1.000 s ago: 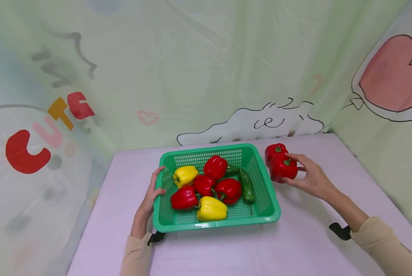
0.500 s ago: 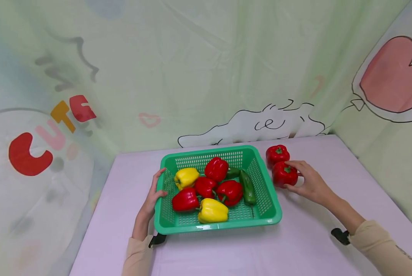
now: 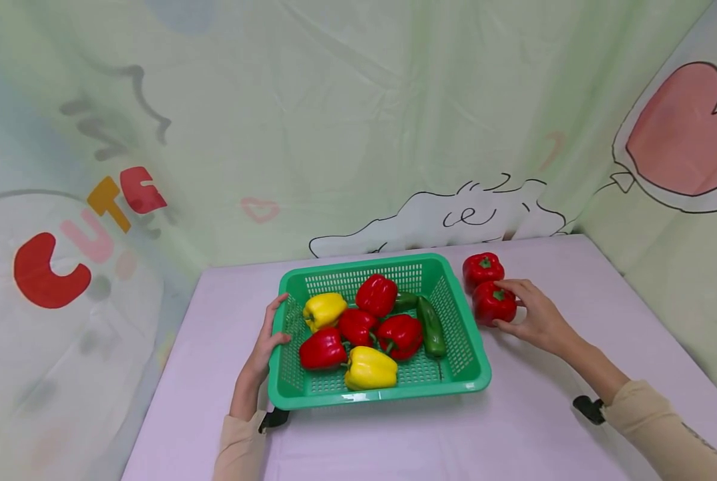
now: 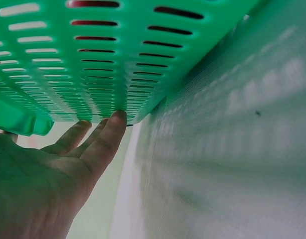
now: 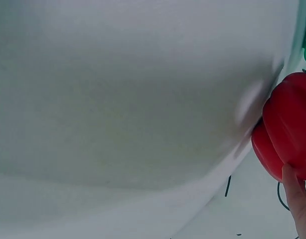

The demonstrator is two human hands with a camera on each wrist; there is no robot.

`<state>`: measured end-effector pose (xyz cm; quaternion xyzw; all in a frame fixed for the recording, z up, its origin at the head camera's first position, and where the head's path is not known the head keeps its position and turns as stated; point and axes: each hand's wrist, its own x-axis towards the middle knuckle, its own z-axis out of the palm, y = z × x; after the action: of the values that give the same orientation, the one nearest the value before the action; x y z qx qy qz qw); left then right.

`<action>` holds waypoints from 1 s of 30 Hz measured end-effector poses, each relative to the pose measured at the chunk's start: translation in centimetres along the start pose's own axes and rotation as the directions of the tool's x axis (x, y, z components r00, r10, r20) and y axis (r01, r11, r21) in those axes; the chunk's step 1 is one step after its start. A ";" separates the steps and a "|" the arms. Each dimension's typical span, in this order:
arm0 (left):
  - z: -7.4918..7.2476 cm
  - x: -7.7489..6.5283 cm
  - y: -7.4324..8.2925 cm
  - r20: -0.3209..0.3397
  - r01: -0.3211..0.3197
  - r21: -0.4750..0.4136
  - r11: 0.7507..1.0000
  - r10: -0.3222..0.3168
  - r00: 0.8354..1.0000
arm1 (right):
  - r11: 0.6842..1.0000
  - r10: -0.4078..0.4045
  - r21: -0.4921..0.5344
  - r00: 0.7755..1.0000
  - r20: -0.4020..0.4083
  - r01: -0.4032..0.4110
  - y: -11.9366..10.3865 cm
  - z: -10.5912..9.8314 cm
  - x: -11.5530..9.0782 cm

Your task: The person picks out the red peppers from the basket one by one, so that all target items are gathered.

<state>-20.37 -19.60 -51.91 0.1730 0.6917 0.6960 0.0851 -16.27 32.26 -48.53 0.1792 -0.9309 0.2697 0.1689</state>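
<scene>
A green plastic basket (image 3: pixel 382 399) with slotted walls stands on the table, tilted slightly in the head view. At its left side my left hand (image 3: pixel 264 347) grips the rim, the thumb over the edge. In the left wrist view, fingers (image 4: pixel 105 142) of that hand reach along the basket's outer wall (image 4: pixel 93 64). Right of the basket, my right hand (image 3: pixel 539 319) holds a red bell pepper (image 3: pixel 489 304) between thumb and fingers, low at the table. Directly behind it sits another red bell pepper (image 3: pixel 482 269). The right wrist view shows fingertips (image 5: pixel 292 186) against the held pepper (image 5: pixel 292 119).
Inside the basket lie several red bell peppers (image 3: pixel 376 295), two yellow bell peppers (image 3: pixel 370 369) and green peppers (image 3: pixel 432 327). A lilac cloth (image 3: pixel 394 441) covers the table. A printed curtain (image 3: pixel 346 133) hangs behind and at both sides.
The right hand has brought the red bell pepper slightly nearer and down beside the other one, then held it there. The left hand stays on the basket.
</scene>
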 end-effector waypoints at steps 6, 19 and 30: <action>0.1 -0.1 0.1 -0.006 0.005 0.008 1.000 -0.005 1.000 | 1.000 0.026 -0.003 1.000 0.010 -0.026 0.2 0.0 0.1; 0.0 0.2 0.0 -0.012 -0.002 0.018 1.000 0.002 1.000 | 1.000 0.006 -0.003 1.000 0.007 -0.006 0.2 -0.4 0.5; 0.0 0.2 0.0 -0.018 -0.006 0.026 1.000 0.006 1.000 | 1.000 -0.025 -0.016 0.999 -0.039 0.025 -1.1 -1.5 1.3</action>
<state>-20.52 -19.50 -51.93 0.1699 0.7009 0.6887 0.0744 -16.61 31.91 -46.37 0.1842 -0.9272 0.2639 0.1917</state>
